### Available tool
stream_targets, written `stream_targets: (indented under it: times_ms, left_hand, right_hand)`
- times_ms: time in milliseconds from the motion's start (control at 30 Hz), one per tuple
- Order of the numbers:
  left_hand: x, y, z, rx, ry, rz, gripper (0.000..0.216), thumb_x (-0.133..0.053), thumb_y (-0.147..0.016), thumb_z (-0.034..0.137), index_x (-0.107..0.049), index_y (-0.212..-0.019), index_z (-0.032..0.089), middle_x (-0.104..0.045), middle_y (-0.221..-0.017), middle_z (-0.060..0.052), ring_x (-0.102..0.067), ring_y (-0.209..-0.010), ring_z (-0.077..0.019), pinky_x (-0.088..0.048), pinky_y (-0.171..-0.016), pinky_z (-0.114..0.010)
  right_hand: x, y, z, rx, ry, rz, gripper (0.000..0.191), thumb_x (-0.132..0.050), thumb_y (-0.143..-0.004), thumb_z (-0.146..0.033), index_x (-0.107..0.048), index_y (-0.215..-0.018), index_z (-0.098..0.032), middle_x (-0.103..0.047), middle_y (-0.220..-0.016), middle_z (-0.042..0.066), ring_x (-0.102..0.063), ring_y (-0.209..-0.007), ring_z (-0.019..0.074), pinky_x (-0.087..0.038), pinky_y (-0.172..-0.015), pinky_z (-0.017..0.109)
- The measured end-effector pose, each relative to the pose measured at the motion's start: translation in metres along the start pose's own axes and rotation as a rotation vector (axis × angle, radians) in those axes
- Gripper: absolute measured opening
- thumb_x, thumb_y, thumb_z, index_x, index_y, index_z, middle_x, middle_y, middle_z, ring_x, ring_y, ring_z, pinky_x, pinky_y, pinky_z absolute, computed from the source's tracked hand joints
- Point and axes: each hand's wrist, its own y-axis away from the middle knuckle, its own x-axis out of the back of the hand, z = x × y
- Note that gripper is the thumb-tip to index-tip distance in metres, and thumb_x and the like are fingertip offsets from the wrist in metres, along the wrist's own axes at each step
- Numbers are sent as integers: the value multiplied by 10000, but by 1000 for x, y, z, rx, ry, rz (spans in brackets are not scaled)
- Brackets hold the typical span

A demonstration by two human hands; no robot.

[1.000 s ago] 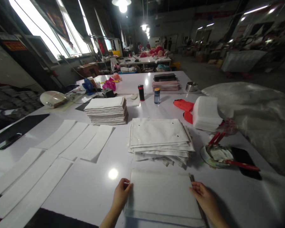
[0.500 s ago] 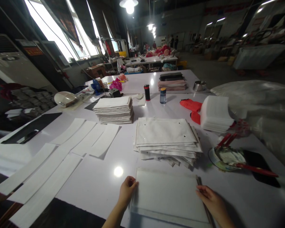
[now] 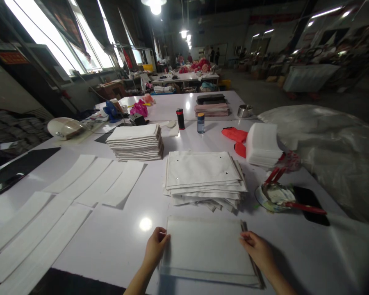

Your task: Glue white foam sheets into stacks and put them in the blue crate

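A translucent whitish sheet (image 3: 206, 246) lies in front of me at the table's near side, with lighter layers showing along its lower edge. My left hand (image 3: 155, 248) pinches its left edge near the upper corner. On the opposite side, my right hand (image 3: 258, 249) is closed on the right edge, next to a dark strip along that border. Just beyond the sheet sits an uneven stack of white fabric panels (image 3: 201, 170); the top panel has small dark holes or marks near its corners.
Left of the hands, several white strips (image 3: 89, 180) are spread out behind a neat folded stack (image 3: 135, 143). At right are a glue-smeared dish (image 3: 275, 196) with red-handled tools, a black phone (image 3: 312, 207) and a white stack (image 3: 263, 145). Two bottles (image 3: 201, 123) stand farther back.
My view has turned slightly right, so the table's contents appear farther left. Both hands keep their places at the sheet's side edges.
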Motion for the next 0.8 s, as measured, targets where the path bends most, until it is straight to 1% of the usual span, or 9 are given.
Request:
stream_targets:
  times_ms: [133, 167, 267, 333, 400, 500, 567, 700, 800]
  left_hand:
    - [-2, 11, 19, -372, -373, 173, 301, -478, -826, 216, -569, -1112, 205, -596, -1060, -97, -579, -964, -250, -468, -847, -409]
    - [-5, 14, 27, -457, -437, 175, 336, -450, -836, 176, -571, -1146, 215, -580, -1104, -102, -555, -1012, -254, -456, -881, -420]
    - [-22, 27, 50, -630, -532, 9, 449, -409, -870, 158, -497, -1298, 259, -577, -1132, -96, -531, -1011, -238, -456, -882, -394]
    - [-36, 33, 59, -677, -575, -126, 521, -447, -888, 260, -377, -1404, 288, -571, -1164, -99, -522, -1002, -249, -457, -871, -400]
    - [-48, 35, 60, -670, -623, -195, 589, -460, -891, 381, -298, -1449, 287, -553, -1216, -115, -508, -1028, -277, -444, -892, -443]
    - [-58, 34, 51, -639, -669, -221, 606, -396, -910, 454, -257, -1468, 262, -523, -1304, -135, -486, -1115, -318, -408, -957, -504]
    - [-61, 31, 43, -655, -695, -204, 598, -364, -923, 455, -227, -1475, 271, -456, -1408, -137, -428, -1237, -354, -366, -1011, -537]
    - [-59, 26, 36, -781, -712, -158, 617, -353, -934, 450, -133, -1487, 286, -265, -1545, -96, -239, -1407, -351, -276, -1106, -552]
    - [-49, 21, 33, -835, -705, -179, 639, -367, -925, 486, -114, -1485, 309, -221, -1557, -81, -244, -1414, -321, -308, -1110, -518]
  right_hand:
    - [-5, 2, -3, 31, 71, 32, 329, -536, -690, -518, -605, -851, -239, -681, -717, 25, -648, -686, 219, -500, -655, 313]
    - [-6, 2, -2, 40, 91, 44, 328, -528, -697, -512, -604, -856, -235, -678, -719, 29, -646, -686, 218, -500, -658, 315]
    - [-8, 3, -1, 73, 155, 68, 322, -500, -723, -503, -594, -870, -231, -672, -734, 37, -638, -686, 215, -501, -668, 319]
    - [-6, 3, -1, 104, 202, 73, 308, -480, -742, -495, -588, -869, -237, -660, -735, 37, -627, -673, 214, -501, -657, 324]
    - [-4, 4, -5, 142, 256, 83, 289, -477, -751, -474, -596, -857, -233, -654, -795, 63, -620, -724, 235, -499, -708, 358]
    - [-16, 11, -22, 240, 433, 170, 315, -449, -793, -396, -635, -959, -203, -626, -1050, 131, -576, -968, 320, -433, -878, 479]
    - [-39, 18, -40, 384, 607, 189, 376, -409, -854, -341, -606, -1146, -211, -549, -1271, 116, -472, -1175, 350, -383, -947, 520]
    - [-92, 29, -67, 704, 790, -39, 554, -440, -924, -439, -317, -1448, -310, -292, -1509, 30, -263, -1372, 293, -325, -1064, 487]
    - [-97, 27, -62, 742, 819, -160, 662, -430, -920, -555, -178, -1488, -325, -205, -1534, 59, -235, -1385, 284, -314, -1092, 478]
